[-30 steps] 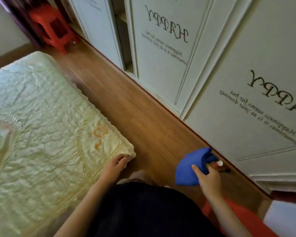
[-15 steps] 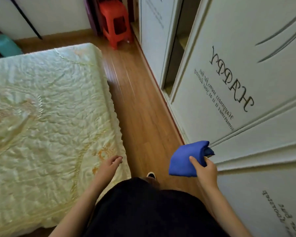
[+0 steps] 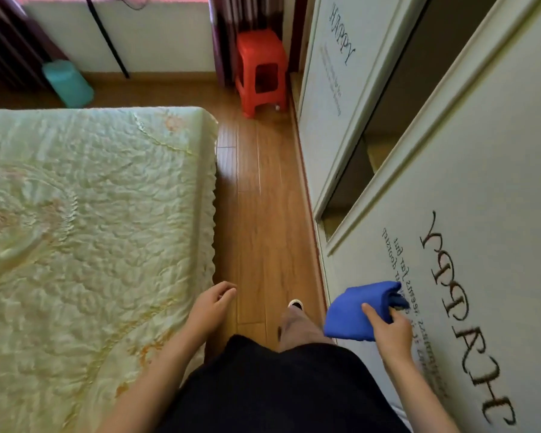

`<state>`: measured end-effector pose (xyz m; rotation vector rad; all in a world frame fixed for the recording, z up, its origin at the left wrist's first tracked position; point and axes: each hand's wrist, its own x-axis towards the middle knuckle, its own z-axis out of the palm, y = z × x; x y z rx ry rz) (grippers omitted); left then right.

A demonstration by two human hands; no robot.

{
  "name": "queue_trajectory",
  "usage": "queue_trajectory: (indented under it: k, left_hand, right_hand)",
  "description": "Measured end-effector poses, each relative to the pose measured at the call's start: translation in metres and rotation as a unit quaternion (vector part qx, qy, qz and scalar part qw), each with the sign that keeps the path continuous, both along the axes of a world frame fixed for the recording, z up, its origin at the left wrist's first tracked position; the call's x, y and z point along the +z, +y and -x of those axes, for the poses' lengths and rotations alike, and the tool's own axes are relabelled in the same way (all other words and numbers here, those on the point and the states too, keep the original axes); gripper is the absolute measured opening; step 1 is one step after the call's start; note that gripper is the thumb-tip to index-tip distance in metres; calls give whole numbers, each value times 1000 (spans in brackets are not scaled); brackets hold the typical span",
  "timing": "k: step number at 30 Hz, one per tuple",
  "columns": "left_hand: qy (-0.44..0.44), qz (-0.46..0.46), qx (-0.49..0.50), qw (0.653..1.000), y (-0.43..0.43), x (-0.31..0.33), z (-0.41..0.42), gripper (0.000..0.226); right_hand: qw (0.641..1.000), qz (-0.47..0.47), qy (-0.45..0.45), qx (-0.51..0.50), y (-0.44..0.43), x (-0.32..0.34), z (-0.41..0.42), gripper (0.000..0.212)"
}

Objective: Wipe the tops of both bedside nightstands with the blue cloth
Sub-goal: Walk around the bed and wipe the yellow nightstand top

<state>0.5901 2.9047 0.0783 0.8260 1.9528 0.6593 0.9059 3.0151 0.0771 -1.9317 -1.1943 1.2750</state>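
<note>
Head view: right hand pinches the blue cloth; left hand hangs loose, empty. Cloth could slip; no nightstand shows.

The bed lay to the left, the wardrobe doors to the right, a strip of floor between them. A stool stood at the strip's far end beside the wardrobe; a bin stood beyond the bed's far edge.
</note>
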Motion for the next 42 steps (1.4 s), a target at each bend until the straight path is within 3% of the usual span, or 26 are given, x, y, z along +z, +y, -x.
queue_trajectory:
  k: [13, 20, 24, 33, 37, 42]
  left_hand:
    - [22, 70, 243, 967, 113, -15, 70, 21]
    - [-2, 64, 259, 964, 247, -34, 154, 20]
    - [22, 41, 164, 985, 359, -17, 224, 21]
    - [41, -8, 61, 997, 584, 10, 351, 28]
    - [15, 4, 113, 993, 654, -7, 394, 27]
    - [12, 14, 266, 964, 714, -12, 447, 19]
  right_hand:
    - [984, 15, 52, 170, 274, 15, 152, 23]
    - [982, 35, 43, 180, 398, -3, 231, 24]
    - [987, 23, 24, 155, 475, 5, 270, 14]
    - [996, 10, 31, 78, 652, 9, 358, 24]
    - [996, 0, 24, 87, 743, -5, 414, 32]
    - [983, 7, 23, 181, 861, -2, 512, 16]
